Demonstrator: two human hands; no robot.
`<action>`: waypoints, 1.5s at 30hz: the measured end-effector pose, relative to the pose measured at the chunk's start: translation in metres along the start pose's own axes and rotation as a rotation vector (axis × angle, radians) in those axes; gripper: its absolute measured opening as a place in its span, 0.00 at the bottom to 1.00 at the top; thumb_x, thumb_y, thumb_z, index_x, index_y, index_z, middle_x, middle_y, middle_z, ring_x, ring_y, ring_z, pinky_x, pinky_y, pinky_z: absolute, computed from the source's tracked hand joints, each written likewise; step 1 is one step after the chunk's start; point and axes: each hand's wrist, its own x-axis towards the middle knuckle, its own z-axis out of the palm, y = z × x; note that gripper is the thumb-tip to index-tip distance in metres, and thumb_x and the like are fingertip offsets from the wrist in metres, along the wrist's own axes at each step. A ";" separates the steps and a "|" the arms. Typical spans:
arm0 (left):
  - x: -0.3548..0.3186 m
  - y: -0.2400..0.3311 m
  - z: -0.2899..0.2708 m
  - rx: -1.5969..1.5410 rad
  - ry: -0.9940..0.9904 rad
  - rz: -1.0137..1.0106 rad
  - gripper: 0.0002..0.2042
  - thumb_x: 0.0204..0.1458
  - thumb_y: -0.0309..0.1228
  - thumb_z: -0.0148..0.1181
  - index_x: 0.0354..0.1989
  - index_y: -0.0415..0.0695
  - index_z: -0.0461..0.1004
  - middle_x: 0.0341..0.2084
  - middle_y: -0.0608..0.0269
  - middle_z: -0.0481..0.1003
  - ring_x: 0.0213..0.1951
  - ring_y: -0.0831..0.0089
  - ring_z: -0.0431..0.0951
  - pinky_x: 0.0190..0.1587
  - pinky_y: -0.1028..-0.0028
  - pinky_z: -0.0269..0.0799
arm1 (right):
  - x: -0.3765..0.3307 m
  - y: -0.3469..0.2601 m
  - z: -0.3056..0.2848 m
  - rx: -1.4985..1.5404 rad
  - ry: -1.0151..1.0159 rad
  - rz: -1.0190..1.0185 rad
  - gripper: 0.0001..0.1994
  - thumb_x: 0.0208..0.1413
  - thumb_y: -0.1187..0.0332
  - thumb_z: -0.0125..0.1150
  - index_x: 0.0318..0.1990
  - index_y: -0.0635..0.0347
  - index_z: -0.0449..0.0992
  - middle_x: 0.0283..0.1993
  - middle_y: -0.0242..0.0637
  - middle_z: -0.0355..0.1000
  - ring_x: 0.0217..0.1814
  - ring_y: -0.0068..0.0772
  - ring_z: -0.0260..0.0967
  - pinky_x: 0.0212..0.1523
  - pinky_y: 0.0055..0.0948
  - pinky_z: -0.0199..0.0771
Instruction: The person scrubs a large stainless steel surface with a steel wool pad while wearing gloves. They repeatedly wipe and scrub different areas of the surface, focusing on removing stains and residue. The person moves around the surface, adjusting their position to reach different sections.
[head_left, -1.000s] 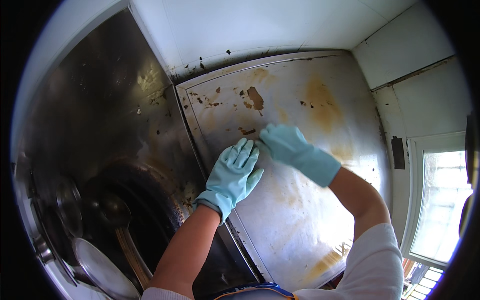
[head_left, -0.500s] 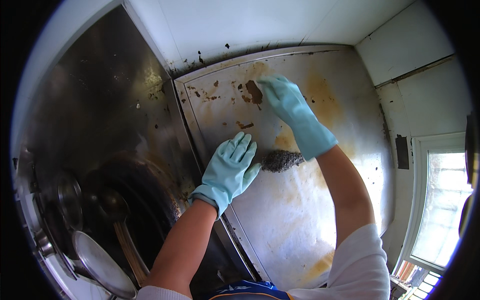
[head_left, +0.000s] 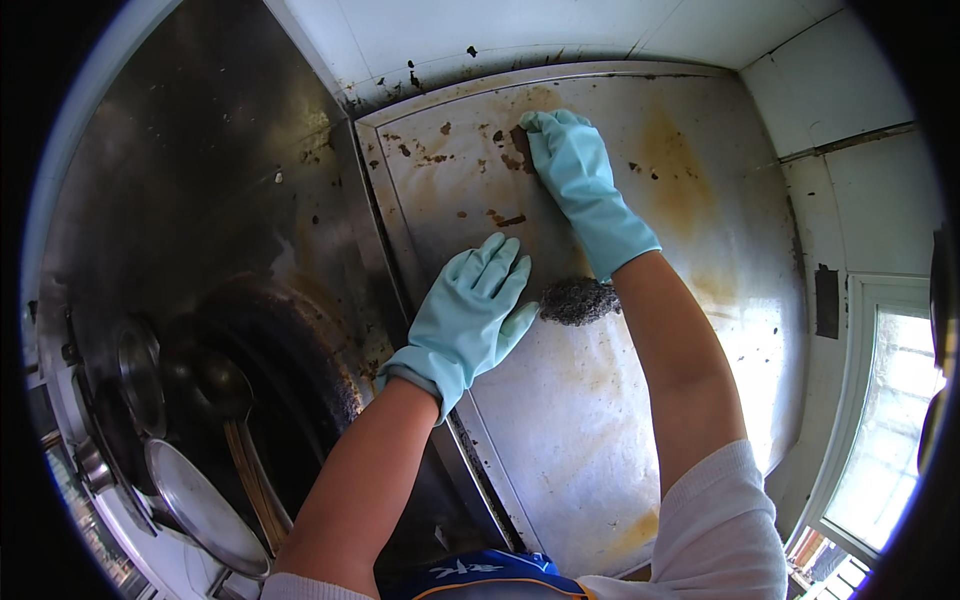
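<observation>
Both my hands wear light green rubber gloves. My left hand [head_left: 470, 310] lies flat on a stained stainless steel worktop [head_left: 590, 440], its fingers stretched out and holding nothing. Farther off, my right hand [head_left: 570, 160] is closed, fingertips curled down against the metal beside a dark brown patch [head_left: 519, 142]. Whatever those fingers hold, if anything, is hidden. A dark wire scourer [head_left: 578, 303] rests on the worktop between my left thumb and my right wrist. Smaller brown spots [head_left: 505, 218] and yellowish stains [head_left: 675, 170] mark the surface around them.
To the left, past a raised metal seam, is a darkened stove surface [head_left: 200, 180] with a blackened wok rim [head_left: 330, 350]. A ladle [head_left: 225, 390] and a round metal lid [head_left: 205, 505] stand near it. White tiled wall [head_left: 560, 35] borders the back; a window [head_left: 880, 400] is on the right.
My right hand has come down onto the worktop, and its fingers have curled at the brown patch. The left hand stays flat in about the same place. The view has shifted slightly.
</observation>
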 end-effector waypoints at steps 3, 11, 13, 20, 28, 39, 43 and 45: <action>0.000 0.000 0.000 -0.004 -0.004 0.006 0.26 0.71 0.47 0.62 0.68 0.40 0.80 0.72 0.47 0.75 0.76 0.50 0.72 0.76 0.52 0.69 | -0.004 -0.002 0.004 0.004 -0.006 0.046 0.09 0.69 0.65 0.65 0.51 0.44 0.89 0.51 0.38 0.85 0.57 0.53 0.81 0.60 0.48 0.84; 0.001 0.000 -0.002 -0.002 -0.003 0.000 0.26 0.71 0.47 0.62 0.68 0.41 0.80 0.72 0.47 0.76 0.76 0.50 0.73 0.76 0.52 0.69 | -0.002 -0.003 0.001 0.093 0.023 0.048 0.11 0.70 0.64 0.65 0.53 0.44 0.90 0.54 0.39 0.85 0.59 0.53 0.80 0.66 0.45 0.81; 0.001 0.000 -0.002 0.004 -0.002 0.002 0.26 0.71 0.47 0.62 0.67 0.41 0.80 0.72 0.47 0.76 0.75 0.50 0.73 0.75 0.53 0.70 | -0.001 -0.004 -0.001 0.088 0.022 0.046 0.11 0.69 0.65 0.66 0.53 0.45 0.90 0.54 0.40 0.86 0.59 0.53 0.81 0.67 0.46 0.80; 0.002 0.000 -0.003 0.021 0.007 0.004 0.25 0.70 0.47 0.63 0.67 0.41 0.80 0.71 0.48 0.77 0.74 0.51 0.74 0.75 0.53 0.70 | -0.004 -0.006 0.001 0.096 0.028 0.043 0.11 0.67 0.68 0.66 0.52 0.48 0.91 0.54 0.40 0.87 0.59 0.54 0.82 0.66 0.46 0.81; 0.002 0.001 -0.003 0.026 -0.002 -0.004 0.26 0.70 0.47 0.63 0.67 0.41 0.80 0.71 0.49 0.77 0.74 0.51 0.74 0.75 0.53 0.70 | -0.007 -0.006 -0.002 0.081 0.058 0.002 0.09 0.64 0.67 0.67 0.47 0.50 0.91 0.51 0.40 0.87 0.56 0.54 0.82 0.63 0.46 0.83; 0.002 0.001 -0.005 0.007 0.006 -0.005 0.25 0.71 0.47 0.62 0.66 0.40 0.81 0.70 0.48 0.78 0.74 0.51 0.74 0.74 0.53 0.71 | -0.006 0.005 -0.008 0.354 0.138 0.201 0.17 0.68 0.56 0.68 0.39 0.64 0.89 0.41 0.54 0.84 0.43 0.57 0.84 0.52 0.49 0.85; 0.002 0.001 -0.004 -0.009 0.007 -0.010 0.25 0.71 0.46 0.62 0.66 0.40 0.82 0.70 0.48 0.78 0.74 0.51 0.74 0.75 0.52 0.70 | -0.004 0.001 -0.011 0.381 0.061 0.571 0.25 0.71 0.53 0.69 0.25 0.63 0.77 0.34 0.53 0.81 0.36 0.54 0.82 0.43 0.50 0.82; 0.002 0.001 -0.004 -0.012 0.008 -0.011 0.25 0.71 0.47 0.62 0.66 0.40 0.82 0.71 0.48 0.78 0.75 0.51 0.74 0.75 0.52 0.70 | -0.006 -0.002 -0.010 0.352 0.007 0.527 0.24 0.74 0.52 0.65 0.28 0.61 0.74 0.36 0.53 0.81 0.39 0.57 0.82 0.45 0.52 0.81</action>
